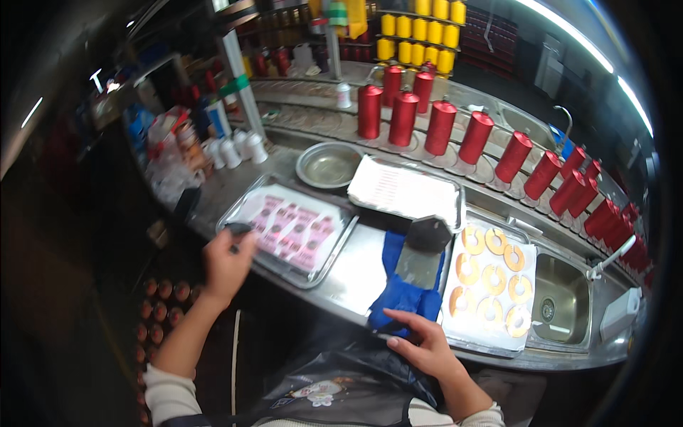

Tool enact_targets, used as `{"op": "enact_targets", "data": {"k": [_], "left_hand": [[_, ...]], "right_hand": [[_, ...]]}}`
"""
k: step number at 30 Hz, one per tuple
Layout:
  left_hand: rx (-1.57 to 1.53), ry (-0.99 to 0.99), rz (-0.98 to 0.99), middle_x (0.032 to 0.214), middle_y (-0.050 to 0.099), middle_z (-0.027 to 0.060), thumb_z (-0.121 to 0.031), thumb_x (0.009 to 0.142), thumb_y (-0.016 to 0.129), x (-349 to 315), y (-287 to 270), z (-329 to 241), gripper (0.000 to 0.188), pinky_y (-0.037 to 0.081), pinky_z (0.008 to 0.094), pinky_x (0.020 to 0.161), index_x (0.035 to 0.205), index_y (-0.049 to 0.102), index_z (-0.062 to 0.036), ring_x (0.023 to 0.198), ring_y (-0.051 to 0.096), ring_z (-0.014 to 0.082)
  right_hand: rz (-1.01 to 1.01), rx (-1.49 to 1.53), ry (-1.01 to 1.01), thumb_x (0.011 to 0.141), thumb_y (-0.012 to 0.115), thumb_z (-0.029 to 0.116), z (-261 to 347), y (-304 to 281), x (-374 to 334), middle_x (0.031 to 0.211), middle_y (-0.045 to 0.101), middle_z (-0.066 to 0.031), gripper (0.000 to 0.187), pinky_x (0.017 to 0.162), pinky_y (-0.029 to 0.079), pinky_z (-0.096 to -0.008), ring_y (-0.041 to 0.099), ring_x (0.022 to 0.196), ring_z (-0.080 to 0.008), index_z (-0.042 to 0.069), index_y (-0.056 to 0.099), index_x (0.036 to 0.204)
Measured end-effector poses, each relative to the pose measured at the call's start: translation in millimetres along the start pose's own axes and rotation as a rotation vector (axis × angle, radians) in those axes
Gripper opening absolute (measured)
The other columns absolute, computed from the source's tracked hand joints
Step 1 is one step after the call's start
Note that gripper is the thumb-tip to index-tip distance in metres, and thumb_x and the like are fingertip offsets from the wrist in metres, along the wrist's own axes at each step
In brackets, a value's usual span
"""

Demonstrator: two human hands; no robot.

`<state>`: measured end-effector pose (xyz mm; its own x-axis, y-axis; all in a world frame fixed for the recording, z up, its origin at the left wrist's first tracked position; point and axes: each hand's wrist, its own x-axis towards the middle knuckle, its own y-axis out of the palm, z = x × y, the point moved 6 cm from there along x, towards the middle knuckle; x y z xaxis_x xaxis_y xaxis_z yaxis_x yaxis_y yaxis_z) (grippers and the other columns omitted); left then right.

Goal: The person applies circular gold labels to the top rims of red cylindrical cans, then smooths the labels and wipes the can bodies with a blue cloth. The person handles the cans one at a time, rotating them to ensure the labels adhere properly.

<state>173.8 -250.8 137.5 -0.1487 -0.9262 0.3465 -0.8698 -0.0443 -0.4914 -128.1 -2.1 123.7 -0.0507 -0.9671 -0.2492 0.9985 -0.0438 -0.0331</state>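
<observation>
Where eight o'clock would fall from the middle of the view, the left hand (229, 265) is held over the near left edge of a metal tray (336, 250), with a small black piece (238, 228) pinched between thumb and fingers. Rows of pink printed pieces (306, 235) are laid on white paper in that tray, at two o'clock from this hand.

At five o'clock, the right hand (428, 350) is placed by the near end of a blue cloth (402, 295), its thumb and forefinger parted around something dark; whether that is gripped cannot be told. On the cloth, a dark angular-topped object (428, 235) with a grey side is set at twelve o'clock from the right hand.

At one to two o'clock from that hand, golden C-shaped pieces (485, 280) are arranged on a paper-lined baking tray (491, 349). A round metal basin (329, 165) is seen at one o'clock from the pink pieces, and red cylinders (441, 128) are lined up behind.
</observation>
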Motion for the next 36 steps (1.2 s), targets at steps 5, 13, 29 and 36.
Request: {"op": "enact_targets", "data": {"k": [5, 13, 29, 36], "left_hand": [[0.248, 0.400, 0.183, 0.119, 0.060, 0.0249, -0.030, 0.074, 0.084, 190, 253, -86, 0.062, 0.050, 0.0492, 0.091, 0.117, 0.052, 0.0015, 0.110, 0.062, 0.0419], [0.262, 0.096, 0.076, 0.134, 0.049, 0.0263, -0.042, 0.060, 0.093, 388, 453, -14, 0.101, 0.051, 0.0483, 0.100, 0.134, 0.039, 0.0011, 0.119, 0.057, 0.0456], [-0.394, -0.058, 0.449, 0.118, 0.064, 0.0102, -0.009, 0.066, 0.092, 125, 154, -36, 0.077, 0.054, 0.0358, 0.096, 0.130, 0.050, -0.0028, 0.107, 0.065, 0.0189], [-0.116, -0.057, 0.422, 0.123, 0.056, 0.0116, -0.014, 0.063, 0.094, 57, 120, 6, 0.082, 0.048, 0.0390, 0.099, 0.131, 0.051, -0.0014, 0.111, 0.058, 0.0245]], "right_hand": [[-0.348, 0.242, 0.086, 0.090, 0.071, 0.002, -40, -82, -21, 0.099, 0.067, -0.0032, 0.049, 0.059, 0.039, -0.0162, 0.051, 0.064, 0.0004, 0.000, 0.059, 0.138], [-0.505, 0.115, 0.232, 0.098, 0.062, 0.003, -71, -134, 10, 0.119, 0.069, -0.0165, 0.041, 0.083, 0.052, -0.0234, 0.062, 0.084, -0.0162, 0.001, 0.058, 0.139], [-0.189, -0.032, 0.056, 0.090, 0.073, 0.009, -50, -54, 105, 0.087, 0.065, -0.0045, 0.047, 0.052, 0.036, -0.0241, 0.046, 0.056, -0.0051, 0.004, 0.062, 0.135], [-0.432, -0.231, 0.096, 0.087, 0.074, 0.008, -14, -52, 109, 0.084, 0.064, -0.0018, 0.026, 0.053, 0.035, -0.0239, 0.041, 0.057, -0.0053, 0.003, 0.071, 0.112]]}}
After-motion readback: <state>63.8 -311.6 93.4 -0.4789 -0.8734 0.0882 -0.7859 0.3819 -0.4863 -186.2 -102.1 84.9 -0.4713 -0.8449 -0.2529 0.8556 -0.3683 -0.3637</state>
